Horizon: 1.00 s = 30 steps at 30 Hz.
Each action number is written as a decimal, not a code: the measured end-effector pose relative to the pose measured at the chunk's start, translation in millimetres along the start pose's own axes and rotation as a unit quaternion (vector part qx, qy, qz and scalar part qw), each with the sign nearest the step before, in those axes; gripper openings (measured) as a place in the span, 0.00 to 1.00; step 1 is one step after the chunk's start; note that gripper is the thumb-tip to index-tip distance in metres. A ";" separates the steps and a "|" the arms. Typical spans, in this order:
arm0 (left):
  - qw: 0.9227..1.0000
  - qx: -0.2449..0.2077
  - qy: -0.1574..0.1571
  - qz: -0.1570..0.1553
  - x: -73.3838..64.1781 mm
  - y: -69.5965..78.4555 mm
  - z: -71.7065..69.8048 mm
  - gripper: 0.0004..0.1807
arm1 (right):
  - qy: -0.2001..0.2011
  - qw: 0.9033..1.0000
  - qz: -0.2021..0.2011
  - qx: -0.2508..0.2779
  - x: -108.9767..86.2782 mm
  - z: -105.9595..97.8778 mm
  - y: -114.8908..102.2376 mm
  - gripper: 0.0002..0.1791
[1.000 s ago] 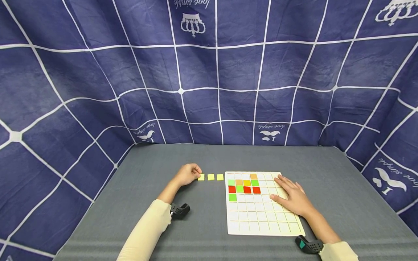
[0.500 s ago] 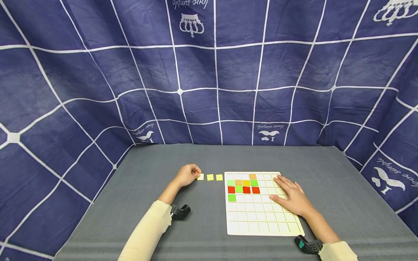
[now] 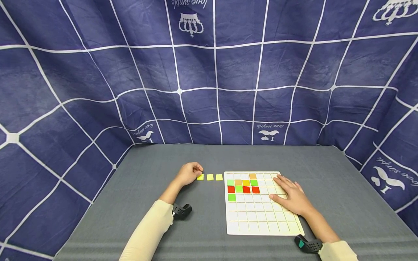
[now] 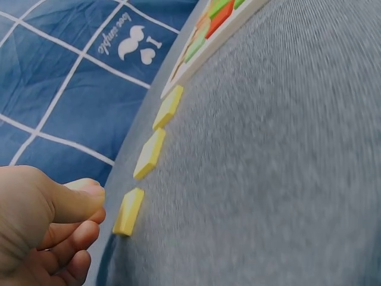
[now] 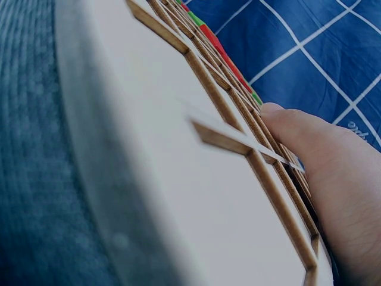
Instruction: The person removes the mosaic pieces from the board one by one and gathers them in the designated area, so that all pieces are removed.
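Observation:
The left hand (image 3: 188, 174) has curled fingers, its thumb and forefinger drawn together. In the left wrist view, a small gap separates them from the nearest yellow square tile (image 4: 129, 212), and nothing shows between them. Two more yellow tiles, the middle tile (image 3: 210, 177) and the right tile (image 3: 219, 177), lie in a row toward the white gridded board (image 3: 261, 217). My right hand (image 3: 292, 197) rests with spread fingers on the board's right side. Red, green, orange and yellow tiles fill several cells at the board's upper left. In the right wrist view the thumb (image 5: 315, 143) lies over the grid ridges.
Grey cloth covers the table (image 3: 169, 232). A blue curtain (image 3: 202, 108) with white lines hangs behind and at both sides. Black straps (image 3: 182, 211) are worn on both wrists.
The left hand has lifted slightly and shifted a little right beside the leftmost yellow tile. That tile stays in the row. The right hand keeps its place on the board.

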<state>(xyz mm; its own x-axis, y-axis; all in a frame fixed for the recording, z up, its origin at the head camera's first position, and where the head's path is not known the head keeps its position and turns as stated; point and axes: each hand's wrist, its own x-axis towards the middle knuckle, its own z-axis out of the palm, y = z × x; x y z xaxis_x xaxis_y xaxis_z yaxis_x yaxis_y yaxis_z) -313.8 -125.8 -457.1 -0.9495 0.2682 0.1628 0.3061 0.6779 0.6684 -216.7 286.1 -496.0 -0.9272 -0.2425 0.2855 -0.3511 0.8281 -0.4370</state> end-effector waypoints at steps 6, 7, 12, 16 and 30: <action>1.000 -0.006 -0.017 0.011 3.6 8.6 4.3 0.02 | -0.001 1.000 0.002 -0.003 0.1 -0.1 0.2 0.42; 1.000 -0.008 -0.018 0.014 4.0 9.9 5.3 0.02 | 0.000 1.000 0.001 -0.003 0.2 -0.1 0.2 0.42; 0.999 -0.025 -0.018 0.022 5.7 15.9 11.6 0.03 | 0.002 1.000 -0.001 -0.005 0.5 0.3 0.6 0.42; 0.999 -0.025 -0.014 0.028 7.0 20.1 17.0 0.02 | 0.001 1.000 0.000 -0.005 0.6 0.4 0.6 0.42; 0.998 -0.027 -0.017 0.052 14.4 37.0 32.3 0.02 | 0.007 1.000 -0.003 -0.004 0.6 0.2 -0.3 0.41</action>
<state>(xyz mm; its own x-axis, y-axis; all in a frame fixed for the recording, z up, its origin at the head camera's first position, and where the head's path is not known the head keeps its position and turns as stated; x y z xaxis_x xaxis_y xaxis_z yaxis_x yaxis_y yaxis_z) -313.9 -74.8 -453.5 -0.9095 0.3593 0.2093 0.3982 0.6074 0.6874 -217.2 285.7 -495.9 -0.9234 -0.2393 0.3002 -0.3549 0.8305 -0.4294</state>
